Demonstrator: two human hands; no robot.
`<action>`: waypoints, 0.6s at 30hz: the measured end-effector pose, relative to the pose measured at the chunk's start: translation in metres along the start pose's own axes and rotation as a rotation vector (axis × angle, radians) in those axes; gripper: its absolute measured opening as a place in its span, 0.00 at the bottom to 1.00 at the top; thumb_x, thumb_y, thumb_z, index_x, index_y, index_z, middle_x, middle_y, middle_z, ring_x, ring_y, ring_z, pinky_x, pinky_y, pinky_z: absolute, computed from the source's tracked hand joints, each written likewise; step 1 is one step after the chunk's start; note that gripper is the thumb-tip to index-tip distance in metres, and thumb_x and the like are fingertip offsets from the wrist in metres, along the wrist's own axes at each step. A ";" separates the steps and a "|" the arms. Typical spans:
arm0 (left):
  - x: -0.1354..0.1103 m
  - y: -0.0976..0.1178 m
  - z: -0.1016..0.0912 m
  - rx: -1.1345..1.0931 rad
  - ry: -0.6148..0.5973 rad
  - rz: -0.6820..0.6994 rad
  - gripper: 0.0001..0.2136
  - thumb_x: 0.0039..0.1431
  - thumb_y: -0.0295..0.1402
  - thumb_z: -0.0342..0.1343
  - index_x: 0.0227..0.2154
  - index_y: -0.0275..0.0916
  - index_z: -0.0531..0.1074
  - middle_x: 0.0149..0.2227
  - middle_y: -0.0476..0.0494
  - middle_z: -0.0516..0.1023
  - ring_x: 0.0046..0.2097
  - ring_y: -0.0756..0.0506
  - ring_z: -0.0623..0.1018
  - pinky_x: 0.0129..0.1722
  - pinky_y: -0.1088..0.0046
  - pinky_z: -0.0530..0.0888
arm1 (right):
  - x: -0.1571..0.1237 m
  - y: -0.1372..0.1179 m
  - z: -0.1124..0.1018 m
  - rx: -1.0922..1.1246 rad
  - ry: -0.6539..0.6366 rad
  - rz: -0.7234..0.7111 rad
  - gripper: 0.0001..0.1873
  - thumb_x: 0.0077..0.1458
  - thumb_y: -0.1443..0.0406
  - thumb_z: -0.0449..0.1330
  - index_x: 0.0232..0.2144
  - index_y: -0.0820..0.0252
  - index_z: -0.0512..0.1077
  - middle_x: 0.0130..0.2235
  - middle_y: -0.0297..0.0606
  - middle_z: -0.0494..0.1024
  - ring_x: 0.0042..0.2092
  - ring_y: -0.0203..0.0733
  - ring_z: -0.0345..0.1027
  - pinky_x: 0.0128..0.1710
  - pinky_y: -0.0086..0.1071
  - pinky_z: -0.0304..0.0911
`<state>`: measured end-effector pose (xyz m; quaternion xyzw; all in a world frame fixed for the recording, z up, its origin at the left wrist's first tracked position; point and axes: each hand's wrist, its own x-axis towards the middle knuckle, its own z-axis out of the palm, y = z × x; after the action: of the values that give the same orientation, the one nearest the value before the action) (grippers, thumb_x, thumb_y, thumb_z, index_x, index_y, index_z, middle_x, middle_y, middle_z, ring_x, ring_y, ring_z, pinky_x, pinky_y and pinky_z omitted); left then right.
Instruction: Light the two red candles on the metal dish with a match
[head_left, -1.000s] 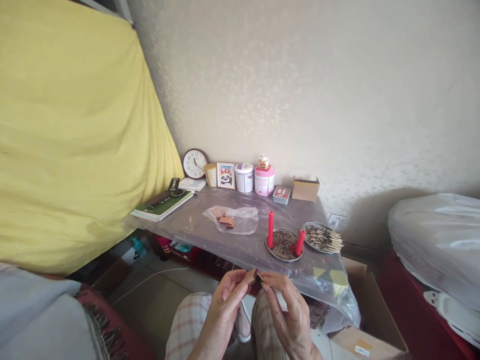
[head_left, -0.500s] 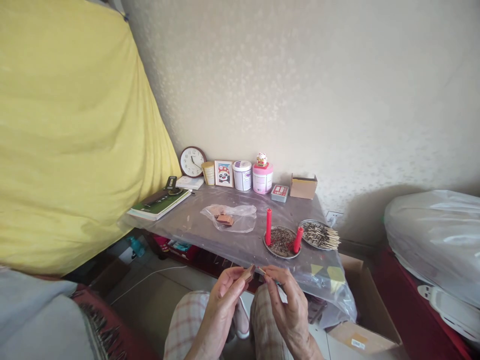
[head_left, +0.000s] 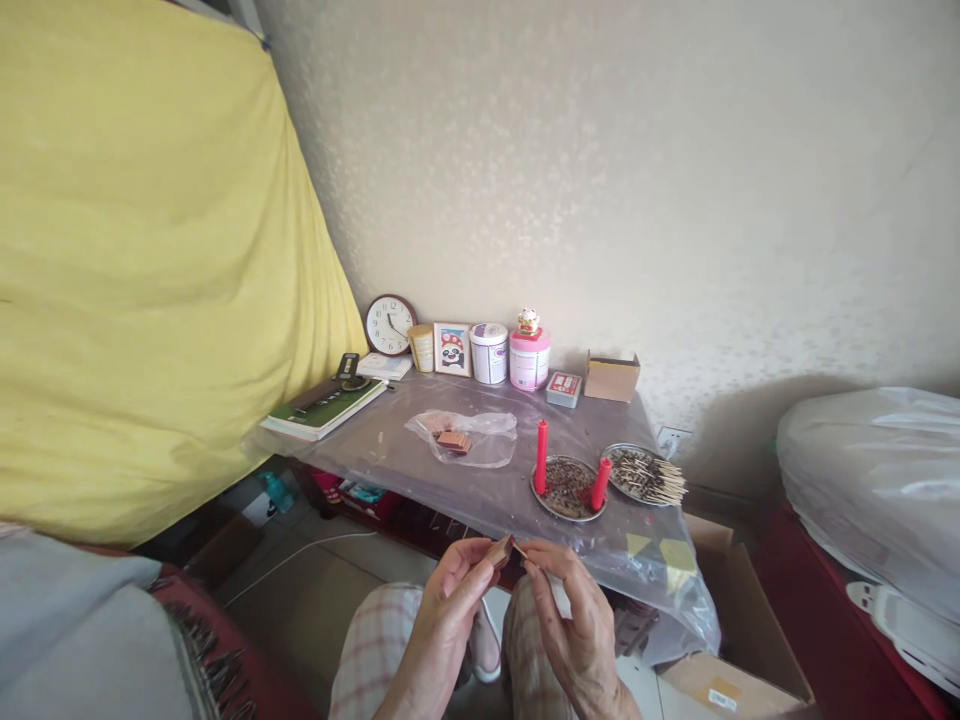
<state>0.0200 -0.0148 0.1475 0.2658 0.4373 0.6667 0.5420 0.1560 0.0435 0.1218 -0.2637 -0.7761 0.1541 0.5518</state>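
Both forearms are cut off by the lower edge of the view, and the wrists sit low over knees in checked cloth. The left hand (head_left: 448,603) is raised with its palm turned inward. Its thumb and curled fingers pinch a small flat brown box (head_left: 500,551) at the fingertips. The right hand (head_left: 576,622) faces it, with its back towards the camera and its fingers pressed together. They grip what looks like a thin pale stick (head_left: 518,549), too small to make out surely. Its tip meets the end of the box, and whether it actually touches cannot be told.

Both things hang just in front of the near edge of the plastic-covered low bench (head_left: 397,455). On the bench, two red wax candles (head_left: 541,457) stand upright in a round metal dish (head_left: 568,492) of dark bits. A clear plastic bag (head_left: 471,437) lies near it, its brown contents blurred.
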 end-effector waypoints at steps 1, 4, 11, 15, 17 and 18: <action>0.000 0.000 0.000 -0.003 0.000 0.002 0.08 0.57 0.36 0.57 0.37 0.41 0.75 0.42 0.42 0.80 0.49 0.42 0.75 0.52 0.65 0.67 | 0.000 0.000 0.000 0.001 0.007 -0.002 0.13 0.61 0.73 0.55 0.45 0.53 0.70 0.42 0.38 0.80 0.43 0.40 0.76 0.44 0.30 0.72; 0.001 0.001 0.001 -0.017 -0.007 0.008 0.08 0.58 0.35 0.56 0.38 0.41 0.75 0.42 0.43 0.80 0.49 0.43 0.75 0.52 0.66 0.67 | -0.001 0.003 0.002 0.004 0.005 -0.014 0.13 0.61 0.74 0.55 0.45 0.54 0.69 0.42 0.39 0.79 0.44 0.39 0.75 0.45 0.31 0.71; 0.003 -0.004 -0.004 -0.026 0.007 0.012 0.08 0.58 0.36 0.56 0.39 0.41 0.75 0.43 0.42 0.79 0.50 0.42 0.74 0.55 0.63 0.65 | 0.007 0.002 -0.001 -0.050 0.067 -0.016 0.11 0.60 0.73 0.56 0.41 0.55 0.71 0.38 0.38 0.79 0.40 0.40 0.76 0.39 0.32 0.73; 0.006 -0.007 -0.008 -0.057 0.029 0.001 0.08 0.56 0.36 0.58 0.38 0.40 0.75 0.42 0.43 0.79 0.47 0.44 0.74 0.54 0.62 0.65 | 0.011 -0.014 -0.011 0.048 0.116 -0.061 0.15 0.58 0.74 0.56 0.45 0.54 0.69 0.40 0.42 0.79 0.42 0.44 0.76 0.40 0.37 0.73; 0.005 -0.005 -0.006 -0.065 0.013 0.013 0.09 0.57 0.36 0.58 0.39 0.40 0.75 0.41 0.43 0.79 0.46 0.44 0.74 0.54 0.61 0.65 | 0.010 -0.006 -0.007 0.047 -0.010 -0.115 0.15 0.58 0.72 0.57 0.47 0.53 0.70 0.41 0.43 0.80 0.43 0.45 0.76 0.40 0.38 0.73; 0.004 -0.003 -0.005 -0.057 0.006 0.019 0.09 0.57 0.36 0.58 0.39 0.40 0.75 0.42 0.43 0.79 0.47 0.43 0.74 0.55 0.60 0.64 | 0.010 0.004 -0.002 -0.016 -0.044 -0.121 0.11 0.60 0.70 0.56 0.43 0.53 0.72 0.38 0.40 0.81 0.40 0.43 0.77 0.39 0.36 0.74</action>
<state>0.0162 -0.0119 0.1415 0.2522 0.4172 0.6848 0.5417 0.1563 0.0520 0.1280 -0.2170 -0.8037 0.1200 0.5410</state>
